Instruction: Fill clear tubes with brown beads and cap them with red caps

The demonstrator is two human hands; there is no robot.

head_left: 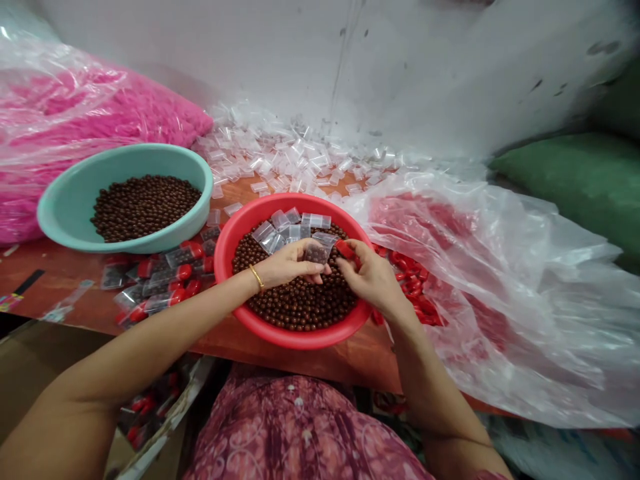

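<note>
A red bowl full of small brown balls sits at the table's near edge, with several empty clear packets lying on the balls at its far side. My left hand, a gold bangle on its wrist, hovers over the bowl and pinches a small clear packet with brown balls inside. My right hand is closed on a red piece right beside the packet's mouth.
A teal bowl of brown balls stands at left. Filled packets with red pieces lie between the bowls. Empty clear packets are heaped behind. A clear bag of red pieces spreads right; a pink-filled bag lies far left.
</note>
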